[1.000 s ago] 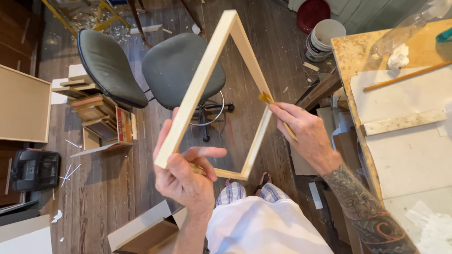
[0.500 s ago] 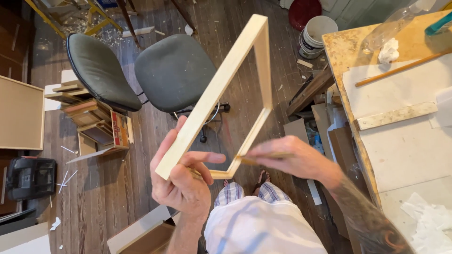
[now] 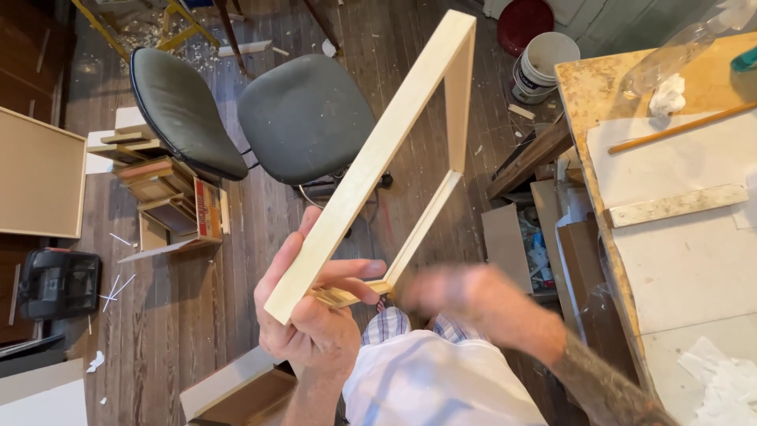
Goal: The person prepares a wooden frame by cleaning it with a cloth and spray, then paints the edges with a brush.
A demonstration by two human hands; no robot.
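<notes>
My left hand (image 3: pixel 315 315) grips the near corner of a pale wooden frame (image 3: pixel 378 158) and holds it up, tilted away toward the upper right. The frame's open middle shows the floor and a chair behind it. My right hand (image 3: pixel 465 304) is blurred by motion, just right of that near corner and below the frame's lower bar. Whatever it holds is hidden in the blur. My forearm with dark markings reaches in from the lower right.
Two grey-green swivel chairs (image 3: pixel 303 118) stand on the dark plank floor. A workbench (image 3: pixel 678 260) with white sheets, a wooden strip (image 3: pixel 676 205) and a thin stick (image 3: pixel 682 126) is at right. Buckets (image 3: pixel 544 67) sit beyond it. Stacked frames (image 3: pixel 162 193) lie at left.
The frame has swung upright and to the right. My right hand slid down from the frame's right bar toward its near corner and is now blurred.
</notes>
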